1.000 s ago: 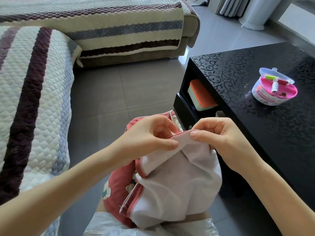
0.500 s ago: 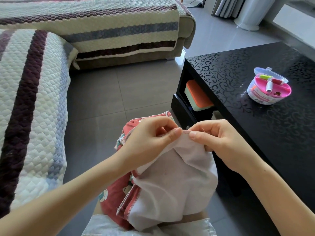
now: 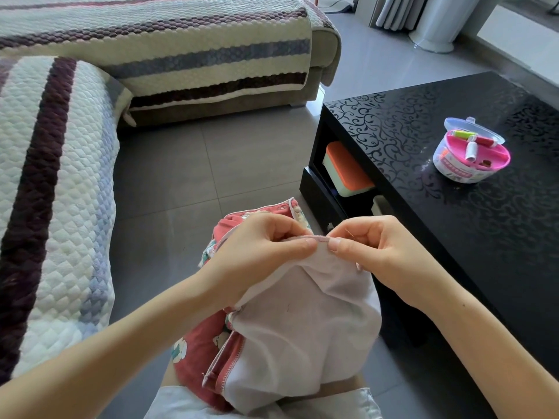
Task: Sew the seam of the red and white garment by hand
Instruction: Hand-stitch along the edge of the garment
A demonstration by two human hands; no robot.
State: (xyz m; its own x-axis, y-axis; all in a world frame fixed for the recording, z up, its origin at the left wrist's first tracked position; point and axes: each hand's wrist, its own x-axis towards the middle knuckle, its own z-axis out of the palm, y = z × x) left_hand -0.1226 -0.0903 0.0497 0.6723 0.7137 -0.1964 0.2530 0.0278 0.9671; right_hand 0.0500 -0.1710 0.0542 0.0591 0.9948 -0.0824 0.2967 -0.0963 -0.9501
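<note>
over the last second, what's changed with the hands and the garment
The left hand slid its pinch along the seam edge of the garment toward the right hand, so the two thumbs now sit almost tip to tip. Both hands kept their hold on the fabric; nothing was let go. The sewing kit on the black table stayed put.

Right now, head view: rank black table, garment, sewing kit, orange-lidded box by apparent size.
1. black table, cut off by the frame
2. red and white garment, nearest the camera
3. sewing kit and orange-lidded box: look alike; box partly hidden under the tabletop, so unranked
</note>
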